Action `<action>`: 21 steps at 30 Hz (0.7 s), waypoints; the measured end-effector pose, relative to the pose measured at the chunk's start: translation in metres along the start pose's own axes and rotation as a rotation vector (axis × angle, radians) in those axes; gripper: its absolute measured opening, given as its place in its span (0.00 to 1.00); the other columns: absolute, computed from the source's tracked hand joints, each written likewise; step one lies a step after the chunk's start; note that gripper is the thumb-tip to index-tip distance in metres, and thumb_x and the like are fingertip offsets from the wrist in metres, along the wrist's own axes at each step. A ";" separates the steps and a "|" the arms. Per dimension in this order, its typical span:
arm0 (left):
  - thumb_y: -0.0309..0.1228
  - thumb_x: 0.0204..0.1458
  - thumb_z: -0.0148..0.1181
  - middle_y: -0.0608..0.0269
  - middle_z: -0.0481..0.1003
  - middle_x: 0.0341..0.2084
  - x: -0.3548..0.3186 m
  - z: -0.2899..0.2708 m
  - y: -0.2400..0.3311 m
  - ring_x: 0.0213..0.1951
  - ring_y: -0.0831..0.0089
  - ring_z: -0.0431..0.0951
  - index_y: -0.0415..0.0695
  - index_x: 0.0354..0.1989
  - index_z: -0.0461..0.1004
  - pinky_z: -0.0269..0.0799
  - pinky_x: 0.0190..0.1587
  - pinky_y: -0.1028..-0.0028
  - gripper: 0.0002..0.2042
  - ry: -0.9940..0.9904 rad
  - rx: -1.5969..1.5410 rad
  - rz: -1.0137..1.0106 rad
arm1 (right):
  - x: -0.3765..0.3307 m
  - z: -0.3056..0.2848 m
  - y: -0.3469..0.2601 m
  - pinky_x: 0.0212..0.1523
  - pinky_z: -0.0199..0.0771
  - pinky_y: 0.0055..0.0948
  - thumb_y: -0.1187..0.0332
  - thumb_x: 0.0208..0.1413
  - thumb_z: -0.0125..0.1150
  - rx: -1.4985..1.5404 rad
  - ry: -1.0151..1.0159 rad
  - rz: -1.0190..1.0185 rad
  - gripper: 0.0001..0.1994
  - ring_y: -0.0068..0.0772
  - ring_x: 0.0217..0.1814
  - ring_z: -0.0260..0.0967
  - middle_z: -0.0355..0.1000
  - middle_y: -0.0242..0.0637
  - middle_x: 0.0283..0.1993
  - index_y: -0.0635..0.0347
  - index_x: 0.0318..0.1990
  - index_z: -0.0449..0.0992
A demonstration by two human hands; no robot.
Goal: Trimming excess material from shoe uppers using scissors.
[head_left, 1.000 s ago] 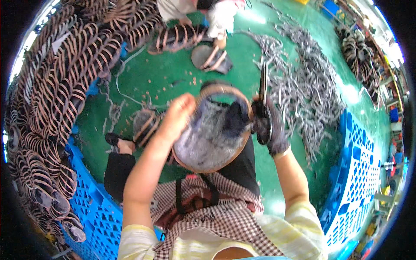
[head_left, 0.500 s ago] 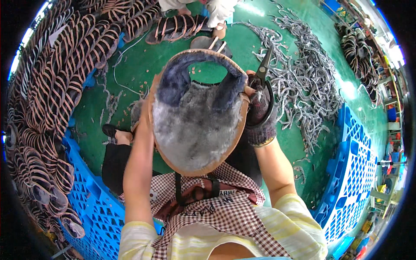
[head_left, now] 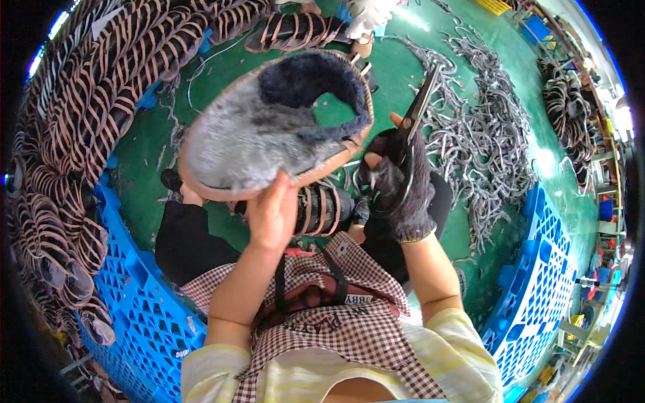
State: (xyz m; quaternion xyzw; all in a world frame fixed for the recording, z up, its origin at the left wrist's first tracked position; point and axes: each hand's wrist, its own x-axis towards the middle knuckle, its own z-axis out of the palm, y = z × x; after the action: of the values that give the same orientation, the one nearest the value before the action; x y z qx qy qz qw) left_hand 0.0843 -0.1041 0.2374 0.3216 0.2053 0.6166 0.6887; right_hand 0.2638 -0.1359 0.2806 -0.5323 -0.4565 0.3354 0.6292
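Note:
My bare left hand [head_left: 274, 213] grips the lower edge of a plush-lined shoe upper [head_left: 232, 138], thumb on the fur side. Grey fur and a darker collar line the piece, tan trim runs round its rim, and an oval opening shows through it. It is tilted, with its broad end to the left. To the right of it, my right hand [head_left: 406, 185], in a dark fingerless glove, is closed round the handles of scissors [head_left: 418, 111]. Their blades point up and away, apart from the upper. Below the upper, a black bundle with tan bands [head_left: 324, 210] lies by my lap.
Banded black shoe pieces [head_left: 127, 74] are heaped along the left. Grey fur trimmings [head_left: 484, 134] lie on the green floor at the right. Blue plastic pallets [head_left: 138, 289] flank me on both sides. Another person in white [head_left: 369, 15] is at the far edge.
The upper has moved left and turned so that its broad end points left. My right hand has come off its rim, still holding the scissors. My left hand now grips the lower edge.

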 end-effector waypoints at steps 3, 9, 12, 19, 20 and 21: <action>0.24 0.54 0.47 0.61 0.61 0.54 0.003 -0.009 0.019 0.56 0.66 0.61 0.40 0.56 0.58 0.50 0.61 0.58 0.19 -0.051 0.092 0.126 | -0.009 -0.024 0.005 0.26 0.67 0.27 0.70 0.37 0.67 -0.642 -0.128 -0.326 0.28 0.29 0.25 0.65 0.66 0.34 0.30 0.60 0.50 0.63; 0.23 0.54 0.47 0.64 0.60 0.55 -0.009 -0.009 0.030 0.57 0.67 0.58 0.42 0.56 0.59 0.47 0.62 0.59 0.19 -0.053 0.097 0.180 | -0.013 -0.016 -0.027 0.29 0.68 0.37 0.62 0.31 0.69 -1.064 -0.174 -0.444 0.23 0.44 0.30 0.70 0.71 0.39 0.29 0.59 0.38 0.72; 0.23 0.54 0.46 0.65 0.61 0.54 -0.010 -0.012 0.031 0.57 0.68 0.59 0.43 0.55 0.60 0.48 0.62 0.60 0.19 -0.051 0.113 0.194 | -0.016 -0.017 -0.022 0.31 0.63 0.38 0.63 0.36 0.62 -1.046 -0.239 -0.427 0.21 0.41 0.34 0.67 0.69 0.36 0.33 0.56 0.42 0.69; 0.21 0.53 0.47 0.66 0.63 0.52 -0.012 -0.019 0.037 0.54 0.71 0.62 0.43 0.52 0.62 0.53 0.59 0.66 0.17 -0.028 0.143 0.171 | -0.008 -0.016 -0.029 0.28 0.67 0.37 0.64 0.32 0.68 -1.117 -0.278 -0.495 0.22 0.44 0.29 0.69 0.70 0.38 0.28 0.58 0.40 0.72; 0.20 0.53 0.48 0.67 0.63 0.50 -0.011 -0.018 0.040 0.52 0.74 0.63 0.42 0.51 0.63 0.55 0.57 0.70 0.16 0.005 0.114 0.153 | -0.008 -0.018 -0.029 0.28 0.67 0.37 0.63 0.32 0.68 -1.057 -0.328 -0.421 0.23 0.45 0.29 0.69 0.70 0.38 0.28 0.58 0.40 0.71; 0.19 0.52 0.48 0.66 0.64 0.50 -0.009 -0.014 0.044 0.52 0.73 0.62 0.43 0.50 0.64 0.55 0.57 0.68 0.16 0.034 0.107 0.156 | -0.007 -0.020 -0.029 0.28 0.66 0.36 0.62 0.32 0.68 -0.995 -0.377 -0.347 0.23 0.45 0.29 0.68 0.69 0.39 0.28 0.58 0.40 0.71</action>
State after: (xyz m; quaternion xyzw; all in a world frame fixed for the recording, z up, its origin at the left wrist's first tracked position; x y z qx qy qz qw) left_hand 0.0419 -0.1089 0.2566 0.3624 0.2238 0.6617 0.6170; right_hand 0.2780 -0.1558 0.3072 -0.6128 -0.7453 0.0607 0.2556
